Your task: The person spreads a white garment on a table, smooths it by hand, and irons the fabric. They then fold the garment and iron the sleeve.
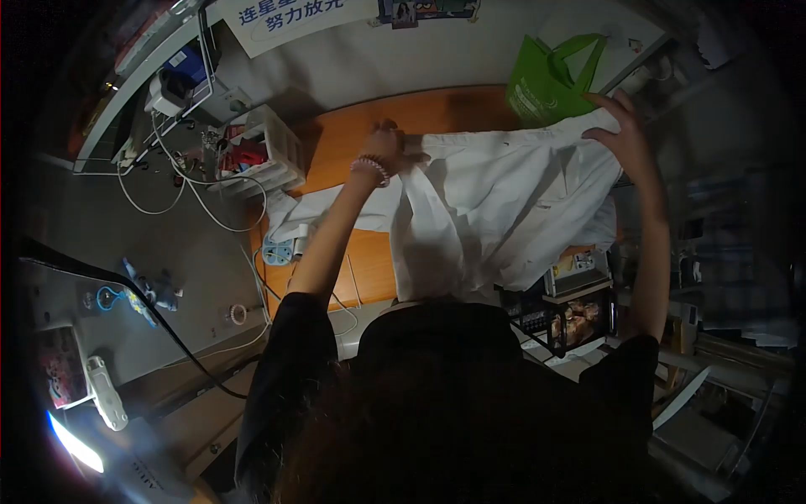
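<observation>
A white long-sleeved garment (520, 185), perhaps a shirt or coat, is stretched out across the orange-brown desk (369, 260). One sleeve runs off to the left, and the folds of the body hang over the front edge near my torso. At the far left end of its upper edge, my left hand (388, 149), with a beaded bracelet at the wrist, is closed on the cloth; its fingertips are partly hidden. My right hand (621, 134) grips the upper right corner between thumb and fingers.
Behind my right hand stands a green tote bag (546, 88). A white drawer box (269, 151) with red items sits at the left, near loose cables and a blue power strip (277, 250). Below the desk at right is a black basket (579, 319) with packets.
</observation>
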### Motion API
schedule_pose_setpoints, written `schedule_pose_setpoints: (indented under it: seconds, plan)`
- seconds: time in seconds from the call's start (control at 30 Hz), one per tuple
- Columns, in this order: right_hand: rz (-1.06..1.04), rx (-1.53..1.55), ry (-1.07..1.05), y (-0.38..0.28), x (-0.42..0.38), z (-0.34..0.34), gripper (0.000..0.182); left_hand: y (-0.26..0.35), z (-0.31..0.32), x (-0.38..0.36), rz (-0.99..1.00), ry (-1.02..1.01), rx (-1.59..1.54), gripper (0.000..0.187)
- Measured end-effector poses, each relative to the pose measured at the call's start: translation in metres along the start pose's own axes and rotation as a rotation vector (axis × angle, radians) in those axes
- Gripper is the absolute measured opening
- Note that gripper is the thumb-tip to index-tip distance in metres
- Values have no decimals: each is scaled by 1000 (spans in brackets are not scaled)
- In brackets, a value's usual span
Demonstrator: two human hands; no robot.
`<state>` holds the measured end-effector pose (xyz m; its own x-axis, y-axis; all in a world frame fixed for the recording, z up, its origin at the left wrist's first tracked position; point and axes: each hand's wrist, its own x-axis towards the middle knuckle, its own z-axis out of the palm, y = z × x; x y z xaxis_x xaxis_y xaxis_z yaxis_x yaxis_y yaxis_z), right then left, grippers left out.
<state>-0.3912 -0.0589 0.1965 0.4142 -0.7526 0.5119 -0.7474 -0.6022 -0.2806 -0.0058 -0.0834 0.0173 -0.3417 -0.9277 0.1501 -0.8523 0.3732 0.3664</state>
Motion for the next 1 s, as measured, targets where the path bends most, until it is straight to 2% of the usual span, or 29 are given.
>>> schedule_pose_setpoints:
  seconds: [0.03,0.07,0.13,0.17,0.23,0.3,0.37,0.4,0.47,0.5,0.57,0.6,0.67,0.7,0.77,0.8,0.87,0.9,0.97,1.0]
  plan:
    - [55,-63,-168,3,0,1,39,-1,21,2,-164,-154,-49,19]
    - [111,-126,-338,4,-1,1,46,-6,46,1,-167,-155,-51,19]
    - [114,-184,-329,1,-4,-4,48,-12,76,6,-222,-41,-316,29]
    - [120,-241,-321,0,-6,-7,50,-16,78,11,-222,-39,-317,29]
    - [130,-239,-381,20,-7,-22,43,-16,55,19,-247,249,-426,38]
    - [140,-229,-439,40,-7,-39,37,-13,2,24,-181,397,-352,31]
    - [51,-491,-377,52,-4,-59,30,-13,-31,34,-91,640,-271,26]
    - [50,-492,-375,53,1,-69,30,-14,-44,38,-90,642,-269,26]
    - [16,-579,86,54,7,-86,25,-17,-61,42,-91,813,-225,19]
    - [9,-579,85,48,9,-88,25,-22,-59,44,-95,817,-225,19]
    - [-11,-698,249,31,10,-86,24,-33,-48,45,-317,686,-497,16]
    - [-15,-693,249,32,8,-86,24,-34,-46,40,-321,689,-494,16]
    - [6,-817,269,37,2,-91,27,-35,-42,32,-172,713,-646,11]
    - [4,-818,271,37,0,-93,27,-29,-45,28,-172,716,-646,11]
    - [157,-991,331,35,-4,-95,26,-14,-52,15,-229,839,-108,10]
    - [152,-987,330,40,-5,-97,26,-15,-49,12,-236,841,-106,10]
    - [50,-967,295,55,-9,-102,24,-17,-44,10,-233,846,-320,11]
    - [46,-969,299,53,-8,-103,24,-14,-49,10,-233,851,-320,11]
    - [6,-1061,435,47,-9,-102,21,-9,-59,5,-209,752,-488,15]
    - [6,-1058,433,44,-9,-103,21,-14,-60,5,-212,751,-486,15]
